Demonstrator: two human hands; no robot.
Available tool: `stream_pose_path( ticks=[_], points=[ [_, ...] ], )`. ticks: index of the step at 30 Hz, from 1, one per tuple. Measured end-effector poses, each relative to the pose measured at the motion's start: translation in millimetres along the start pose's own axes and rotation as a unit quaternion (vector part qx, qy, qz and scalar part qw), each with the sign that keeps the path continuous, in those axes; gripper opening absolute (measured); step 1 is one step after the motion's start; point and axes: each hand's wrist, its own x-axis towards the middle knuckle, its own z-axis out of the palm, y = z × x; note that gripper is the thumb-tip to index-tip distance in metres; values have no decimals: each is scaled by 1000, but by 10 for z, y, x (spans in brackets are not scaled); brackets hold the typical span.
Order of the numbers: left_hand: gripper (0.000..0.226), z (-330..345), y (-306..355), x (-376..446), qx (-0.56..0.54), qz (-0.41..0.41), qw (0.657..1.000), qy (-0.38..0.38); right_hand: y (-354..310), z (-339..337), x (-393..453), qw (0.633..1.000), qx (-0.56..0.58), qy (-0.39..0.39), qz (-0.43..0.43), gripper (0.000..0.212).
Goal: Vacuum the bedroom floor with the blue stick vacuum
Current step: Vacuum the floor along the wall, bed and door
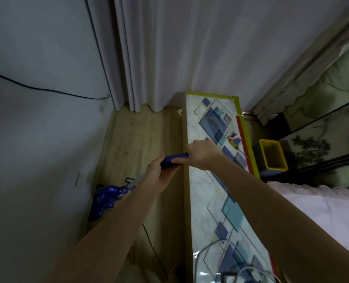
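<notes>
STEP: vacuuming the wall-side strip | GRIP: your left hand (159, 174) and right hand (202, 152) both curl round the blue stick vacuum (106, 198) handle | POSITION: body low by the grey wall (37, 139), on the pale wood-plank floor (141, 135); head hidden, probably underneath | NEXT: push toward the grey pleated curtain (169, 58), clear of the black cord (155, 254).

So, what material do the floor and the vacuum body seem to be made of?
The floor looks like wood or wood-look laminate, matt: pale planks with grain lines and knots. The vacuum body looks like glossy blue plastic: bright highlights on smooth, rounded surfaces.
</notes>
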Motion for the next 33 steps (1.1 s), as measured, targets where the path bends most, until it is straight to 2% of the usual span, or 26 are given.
stream_pose_path(
  ticks=[4,11,20,25,29,33],
  points=[
    [31,-25,6,61,12,-26,999,-23,8,30,-39,999,25,-27,30,72],
    [14,-153,248,-23,6,-57,998,-33,-235,-150,-20,999,5,-34,30,71],
    [12,-169,589,-52,-10,-27,999,-45,-396,-402,264,1000,0,-11,15,68],
    [14,-42,618,43,-30,-1,999,-26,-262,-433,478,1000,-2,-1,-9,75],
    [9,173,499,199,-46,19,999,21,-21,-392,517,1000,2,5,-28,72],
    [6,553,282,277,-44,28,998,33,391,-383,447,999,-8,13,-52,70]
  ],
)
